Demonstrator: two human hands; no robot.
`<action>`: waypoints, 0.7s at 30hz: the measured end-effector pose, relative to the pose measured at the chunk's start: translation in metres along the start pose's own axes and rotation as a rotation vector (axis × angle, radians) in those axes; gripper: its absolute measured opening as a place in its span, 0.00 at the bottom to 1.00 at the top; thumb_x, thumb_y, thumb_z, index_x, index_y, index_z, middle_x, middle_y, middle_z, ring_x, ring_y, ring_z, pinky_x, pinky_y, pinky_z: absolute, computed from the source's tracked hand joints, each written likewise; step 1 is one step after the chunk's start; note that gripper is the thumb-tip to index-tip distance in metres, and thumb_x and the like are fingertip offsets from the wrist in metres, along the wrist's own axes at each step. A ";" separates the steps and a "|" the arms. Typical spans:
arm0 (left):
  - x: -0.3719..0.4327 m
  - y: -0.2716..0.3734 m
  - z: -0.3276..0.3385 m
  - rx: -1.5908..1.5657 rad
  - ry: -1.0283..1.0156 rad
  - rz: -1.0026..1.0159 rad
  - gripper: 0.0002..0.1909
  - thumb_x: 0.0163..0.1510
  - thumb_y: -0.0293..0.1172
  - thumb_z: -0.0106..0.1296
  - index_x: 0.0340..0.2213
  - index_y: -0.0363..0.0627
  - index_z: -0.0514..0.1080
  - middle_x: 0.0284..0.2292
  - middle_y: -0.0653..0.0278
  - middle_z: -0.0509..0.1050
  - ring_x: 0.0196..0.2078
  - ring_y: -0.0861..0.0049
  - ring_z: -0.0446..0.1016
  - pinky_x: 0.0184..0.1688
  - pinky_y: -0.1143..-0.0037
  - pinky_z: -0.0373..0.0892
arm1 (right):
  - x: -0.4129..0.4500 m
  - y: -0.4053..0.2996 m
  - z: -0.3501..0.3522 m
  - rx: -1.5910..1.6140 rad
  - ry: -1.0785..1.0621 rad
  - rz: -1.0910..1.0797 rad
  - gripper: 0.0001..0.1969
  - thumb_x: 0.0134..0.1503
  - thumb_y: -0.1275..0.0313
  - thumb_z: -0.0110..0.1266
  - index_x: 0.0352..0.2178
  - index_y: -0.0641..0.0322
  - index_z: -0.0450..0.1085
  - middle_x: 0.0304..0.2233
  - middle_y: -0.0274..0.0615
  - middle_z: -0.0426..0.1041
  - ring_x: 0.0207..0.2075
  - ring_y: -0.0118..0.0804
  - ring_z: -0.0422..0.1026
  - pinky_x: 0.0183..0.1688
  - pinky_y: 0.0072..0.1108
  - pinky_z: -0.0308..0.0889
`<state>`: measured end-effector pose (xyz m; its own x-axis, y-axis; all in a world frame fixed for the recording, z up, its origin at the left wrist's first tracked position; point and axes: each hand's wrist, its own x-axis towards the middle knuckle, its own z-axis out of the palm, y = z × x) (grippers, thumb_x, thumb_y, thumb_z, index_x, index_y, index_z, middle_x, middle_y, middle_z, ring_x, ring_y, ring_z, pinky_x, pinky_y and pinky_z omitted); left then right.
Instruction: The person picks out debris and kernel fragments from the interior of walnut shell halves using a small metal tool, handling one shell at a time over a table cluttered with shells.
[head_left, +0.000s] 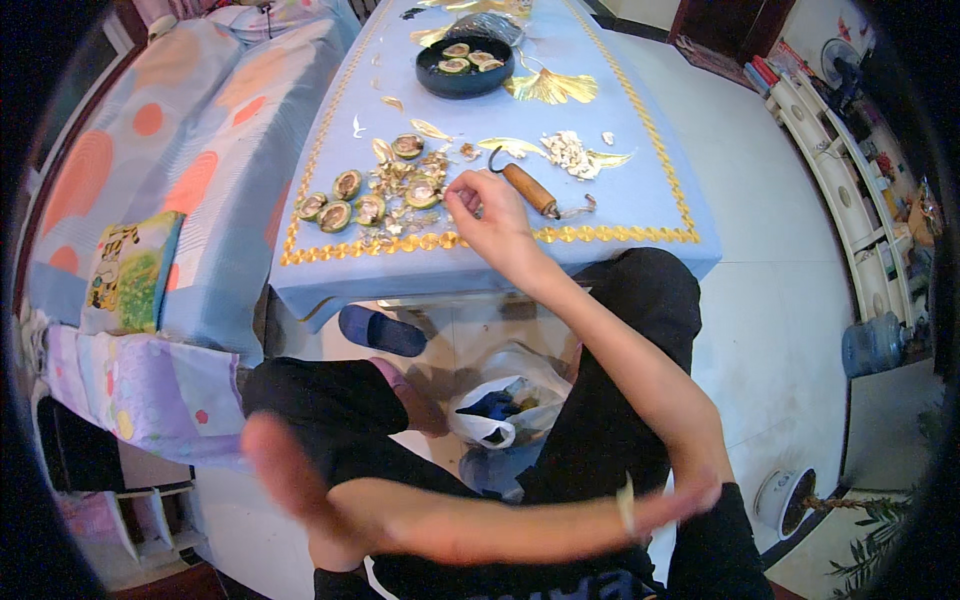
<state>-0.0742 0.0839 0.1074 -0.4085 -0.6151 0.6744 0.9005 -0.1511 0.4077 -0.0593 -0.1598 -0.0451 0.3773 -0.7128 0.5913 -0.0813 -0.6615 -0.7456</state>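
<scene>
My right hand (480, 201) is over the table's near part, fingers curled toward the thumb; whether anything is between them is hidden. Just left of it lie a green-husked walnut half (422, 193) and scattered shell bits (397, 180). Several more walnut halves (334, 216) lie further left. To the right of the hand is a hooked tool with a wooden handle (529, 189); beyond it sits a heap of pale kernels (571, 155). A dark round pan (465, 84) holds several walnut halves. My left hand (679, 504), blurred, is at my right elbow, its forearm crossing before me.
A blue tablecloth (495, 259) with gold trim covers the table. Behind the pan is a plastic bag (486, 28). A white plastic bag (510, 420) and a blue slipper (382, 330) are on the floor. A covered sofa (187, 135) stands left, a potted plant (785, 502) lower right.
</scene>
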 end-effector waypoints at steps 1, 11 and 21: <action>0.001 -0.001 0.001 -0.006 0.000 0.005 0.62 0.39 0.80 0.25 0.58 0.32 0.40 0.57 0.34 0.40 0.61 0.40 0.38 0.58 0.48 0.36 | 0.001 0.001 -0.002 -0.015 0.016 -0.027 0.03 0.45 0.74 0.53 0.23 0.63 0.69 0.19 0.44 0.67 0.22 0.42 0.68 0.26 0.30 0.63; 0.002 -0.011 0.024 -0.094 0.055 0.097 0.65 0.38 0.80 0.25 0.56 0.24 0.40 0.56 0.28 0.42 0.61 0.39 0.37 0.58 0.47 0.34 | 0.001 0.004 -0.006 -0.047 -0.013 -0.032 0.03 0.44 0.74 0.53 0.20 0.62 0.68 0.18 0.43 0.68 0.24 0.44 0.67 0.29 0.32 0.61; -0.009 -0.010 -0.012 0.074 -0.134 0.054 0.55 0.44 0.72 0.25 0.50 0.22 0.54 0.50 0.32 0.52 0.56 0.44 0.47 0.54 0.49 0.44 | 0.002 0.004 -0.004 -0.078 -0.013 -0.027 0.04 0.44 0.72 0.56 0.20 0.61 0.71 0.20 0.42 0.69 0.26 0.42 0.67 0.30 0.31 0.61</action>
<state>-0.0775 0.0812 0.0901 -0.3804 -0.5110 0.7708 0.9104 -0.0602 0.4094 -0.0625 -0.1650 -0.0461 0.3922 -0.6920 0.6061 -0.1422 -0.6966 -0.7032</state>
